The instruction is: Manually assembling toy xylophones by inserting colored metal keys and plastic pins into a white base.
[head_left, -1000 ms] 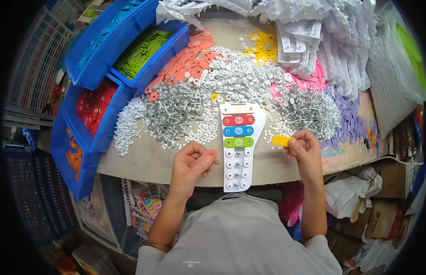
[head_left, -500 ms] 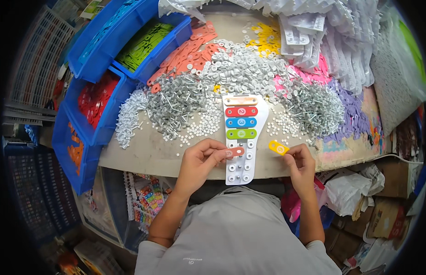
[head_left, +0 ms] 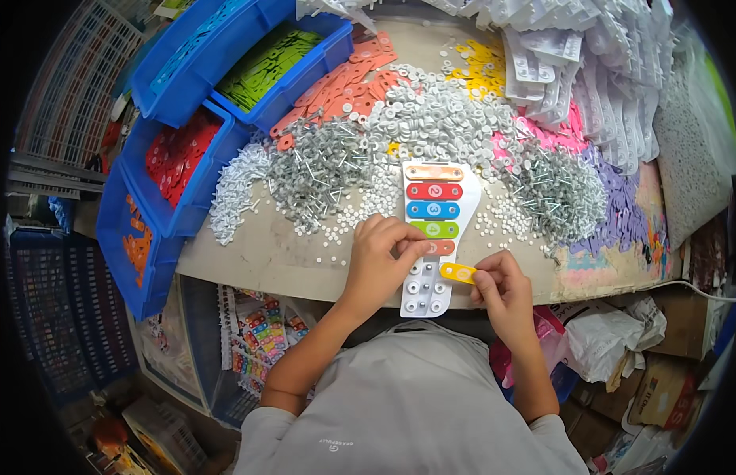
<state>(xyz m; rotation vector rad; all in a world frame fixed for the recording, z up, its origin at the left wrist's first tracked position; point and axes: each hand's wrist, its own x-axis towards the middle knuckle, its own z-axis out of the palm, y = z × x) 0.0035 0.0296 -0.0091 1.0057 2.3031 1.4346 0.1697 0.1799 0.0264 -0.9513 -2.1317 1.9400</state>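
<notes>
A white plastic base [head_left: 472, 190] lies on the table in front of me, with orange [head_left: 434, 172], red [head_left: 434, 191], blue [head_left: 433, 210] and green [head_left: 434, 229] bars across it. My left hand [head_left: 388, 255] pinches the left end of a salmon bar [head_left: 441, 248], which lies across the base just below the green one. Between the thumb and fingers of my right hand [head_left: 501, 290] is a yellow bar [head_left: 458, 273]. Its left end hangs over the lower part of the base, where white ring-shaped washers [head_left: 412, 288] sit in rows.
Heaps of metal screws [head_left: 316, 170], white washers [head_left: 431, 119] and salmon bars [head_left: 336, 91] cover the far side. Blue bins [head_left: 158, 261] stand at the left. Pink [head_left: 562, 131] and purple bars [head_left: 613, 202] lie at the right, below stacked white bases [head_left: 613, 79].
My left hand has brought the salmon bar down onto the base under the green bar. My right hand has moved left with the yellow bar, over the base's lower part.
</notes>
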